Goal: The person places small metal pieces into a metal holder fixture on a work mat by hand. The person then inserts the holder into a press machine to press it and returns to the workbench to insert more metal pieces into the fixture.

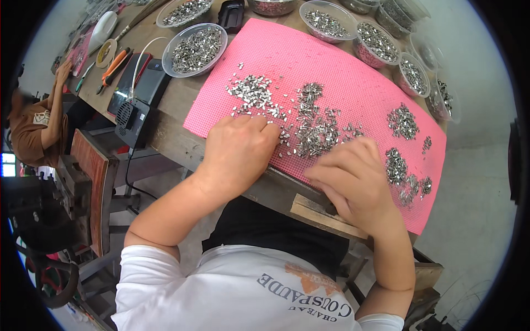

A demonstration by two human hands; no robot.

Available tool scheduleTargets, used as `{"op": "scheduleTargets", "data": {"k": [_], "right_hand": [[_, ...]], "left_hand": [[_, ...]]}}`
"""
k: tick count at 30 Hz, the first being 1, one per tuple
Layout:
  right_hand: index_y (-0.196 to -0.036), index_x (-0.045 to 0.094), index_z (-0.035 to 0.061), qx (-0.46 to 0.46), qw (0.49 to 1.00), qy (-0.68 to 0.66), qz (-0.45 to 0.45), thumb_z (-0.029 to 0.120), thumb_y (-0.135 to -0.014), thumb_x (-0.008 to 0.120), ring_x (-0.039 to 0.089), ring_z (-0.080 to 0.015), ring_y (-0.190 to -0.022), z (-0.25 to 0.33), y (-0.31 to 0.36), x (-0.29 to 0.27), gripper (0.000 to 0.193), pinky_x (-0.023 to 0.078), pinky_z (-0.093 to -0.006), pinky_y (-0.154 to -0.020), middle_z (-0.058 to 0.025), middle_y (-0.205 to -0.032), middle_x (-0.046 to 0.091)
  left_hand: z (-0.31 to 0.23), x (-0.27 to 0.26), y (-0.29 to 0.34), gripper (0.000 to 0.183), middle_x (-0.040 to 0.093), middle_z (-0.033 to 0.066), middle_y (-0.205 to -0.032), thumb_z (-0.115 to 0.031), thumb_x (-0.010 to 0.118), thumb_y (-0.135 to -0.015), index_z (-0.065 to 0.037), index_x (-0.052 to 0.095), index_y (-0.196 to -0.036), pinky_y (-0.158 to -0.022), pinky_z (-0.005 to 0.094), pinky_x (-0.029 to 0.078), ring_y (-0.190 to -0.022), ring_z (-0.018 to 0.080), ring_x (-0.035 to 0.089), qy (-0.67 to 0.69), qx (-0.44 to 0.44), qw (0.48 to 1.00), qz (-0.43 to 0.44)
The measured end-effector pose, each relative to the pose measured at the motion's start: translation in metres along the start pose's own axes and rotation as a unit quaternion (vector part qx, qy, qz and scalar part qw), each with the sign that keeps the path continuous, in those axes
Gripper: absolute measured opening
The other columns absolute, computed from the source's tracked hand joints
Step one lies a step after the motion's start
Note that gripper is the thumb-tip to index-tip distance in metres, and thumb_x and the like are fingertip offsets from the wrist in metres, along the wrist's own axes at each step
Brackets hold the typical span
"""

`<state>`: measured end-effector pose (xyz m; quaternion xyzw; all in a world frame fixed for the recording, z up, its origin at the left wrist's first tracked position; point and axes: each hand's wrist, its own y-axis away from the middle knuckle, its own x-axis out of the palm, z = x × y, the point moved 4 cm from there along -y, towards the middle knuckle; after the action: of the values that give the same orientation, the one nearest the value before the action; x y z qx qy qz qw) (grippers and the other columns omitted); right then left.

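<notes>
A pink textured mat (353,71) lies on the worktable under many small shiny metal pieces. My left hand (240,149) is closed at the mat's near edge, knuckles up, beside a pile of flat silvery pieces (251,92). Its fingertips are hidden, so I cannot make out what they hold. My right hand (359,179) hovers over the near side, fingers bent and blurred by motion. Between and beyond my hands spreads a larger heap of narrow metal pieces (317,129). Right of my right hand sit smaller piles, one near (395,165) and one farther back (403,121).
Clear plastic bowls of metal parts stand around the mat, including one at left (194,51) and one at right (378,43). A black device (138,118), orange-handled pliers (117,65) and a tape roll (106,53) lie left. Another person (41,124) sits at far left.
</notes>
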<state>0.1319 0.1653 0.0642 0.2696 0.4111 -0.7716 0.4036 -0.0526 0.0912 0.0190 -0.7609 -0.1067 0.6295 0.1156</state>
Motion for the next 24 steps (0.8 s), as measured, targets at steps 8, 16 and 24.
{"op": "scheduleTargets", "data": {"k": [8, 16, 24], "right_hand": [[-0.092, 0.071, 0.0084, -0.113, 0.981, 0.110, 0.116, 0.011, -0.083, 0.066, 0.061, -0.0219, -0.091, -0.029, -0.036, 0.038, 0.011, 0.046, -0.0396, -0.089, -0.0034, -0.091, 0.063], [-0.096, 0.067, 0.0085, -0.135, 0.969, 0.152, 0.143, 0.014, -0.085, 0.061, 0.060, -0.0213, -0.087, -0.030, -0.044, 0.051, 0.014, 0.046, -0.0372, -0.088, -0.0040, -0.086, 0.056], [-0.098, 0.068, 0.0086, -0.128, 0.968, 0.138, 0.168, 0.014, -0.085, 0.061, 0.059, -0.0208, -0.090, -0.031, -0.049, 0.051, 0.016, 0.046, -0.0369, -0.087, -0.0041, -0.088, 0.056]], "left_hand": [[0.007, 0.009, -0.009, 0.017, 0.064, 0.0055, -0.079, -0.019, 0.077, -0.078, -0.011, 0.066, -0.089, -0.064, 0.0422, 0.053, -0.070, 0.0279, 0.067, 0.031, 0.049, 0.998, 0.020], [0.015, 0.002, 0.010, 0.019, 0.062, 0.0049, -0.075, -0.018, 0.075, -0.078, -0.011, 0.061, -0.087, -0.059, 0.0407, 0.053, -0.066, 0.0266, 0.066, 0.106, 0.036, 0.994, 0.000], [0.026, -0.004, 0.018, 0.012, 0.062, 0.0055, -0.077, -0.016, 0.075, -0.080, -0.011, 0.067, -0.088, -0.059, 0.0430, 0.054, -0.066, 0.0307, 0.066, 0.175, -0.037, 0.983, 0.036]]}}
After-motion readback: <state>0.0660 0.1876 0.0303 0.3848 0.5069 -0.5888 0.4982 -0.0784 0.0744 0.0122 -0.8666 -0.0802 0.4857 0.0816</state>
